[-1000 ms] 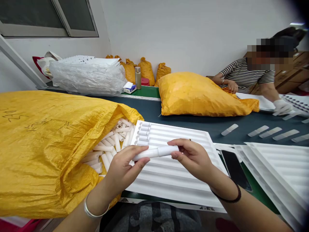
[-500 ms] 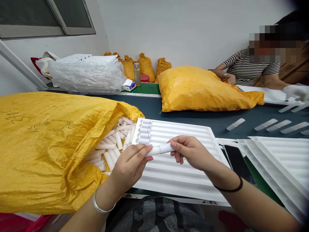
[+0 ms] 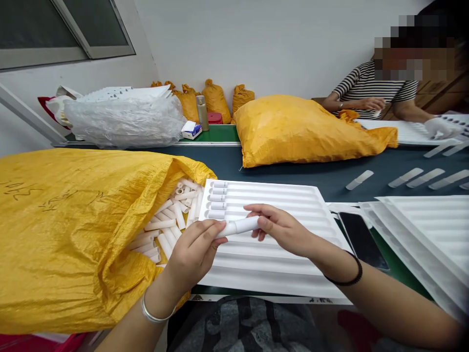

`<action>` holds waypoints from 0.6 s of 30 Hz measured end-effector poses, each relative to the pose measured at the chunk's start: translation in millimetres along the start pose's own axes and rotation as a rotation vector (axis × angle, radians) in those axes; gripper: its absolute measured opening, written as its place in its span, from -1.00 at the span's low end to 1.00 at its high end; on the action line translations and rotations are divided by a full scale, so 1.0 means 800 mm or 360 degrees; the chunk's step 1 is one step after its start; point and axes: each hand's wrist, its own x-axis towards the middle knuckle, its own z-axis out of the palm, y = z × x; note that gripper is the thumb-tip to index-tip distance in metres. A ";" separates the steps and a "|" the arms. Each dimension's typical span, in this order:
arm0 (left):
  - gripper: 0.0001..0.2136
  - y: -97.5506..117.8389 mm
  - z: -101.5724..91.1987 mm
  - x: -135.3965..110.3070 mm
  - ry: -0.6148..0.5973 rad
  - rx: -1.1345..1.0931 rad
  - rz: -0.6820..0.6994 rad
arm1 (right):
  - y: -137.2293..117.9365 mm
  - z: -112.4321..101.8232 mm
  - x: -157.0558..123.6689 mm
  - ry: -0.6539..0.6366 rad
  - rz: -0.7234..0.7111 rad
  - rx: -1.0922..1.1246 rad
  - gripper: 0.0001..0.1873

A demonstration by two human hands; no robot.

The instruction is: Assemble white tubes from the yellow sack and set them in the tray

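Note:
My left hand (image 3: 192, 249) pinches one end of a white plastic tube (image 3: 234, 227) made of two joined sections, the right one wider. The thumb of my right hand (image 3: 282, 230) rests at the tube's other end. My right index finger is lifted off it and the other fingers curl loosely behind. The tube hangs nearly level over a white grooved tray (image 3: 271, 278). Several short white tubes (image 3: 217, 205) with small dark print lie in the grooves at the tray's upper left.
A yellow woven sack (image 3: 73, 220) spills loose white tubes (image 3: 166, 225) on the left. A phone (image 3: 361, 239) and stacked trays (image 3: 421, 244) lie right. Beyond are another full sack (image 3: 293, 129), tubes (image 3: 359, 180) on the dark belt (image 3: 315, 178), and a co-worker (image 3: 388, 93) wearing a white glove.
My right fingers have loosened and the index finger has lifted from the tube. My left hand keeps its pinch. The co-worker's bare hand has risen from the sack. The view has shifted slightly.

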 end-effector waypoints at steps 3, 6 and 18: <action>-0.69 0.005 -0.002 0.004 -0.0018 -0.0061 -0.0161 | 0.004 -0.004 -0.007 0.0096 -0.0595 -0.0626 -0.48; -0.70 0.016 -0.002 0.008 -0.0063 -0.0170 -0.0208 | 0.000 -0.004 -0.016 0.0102 -0.0922 -0.0964 -0.62; -0.53 -0.097 -0.009 -0.054 -0.0470 0.0713 -0.0707 | 0.045 -0.159 0.033 0.1205 0.0177 -0.1980 -0.60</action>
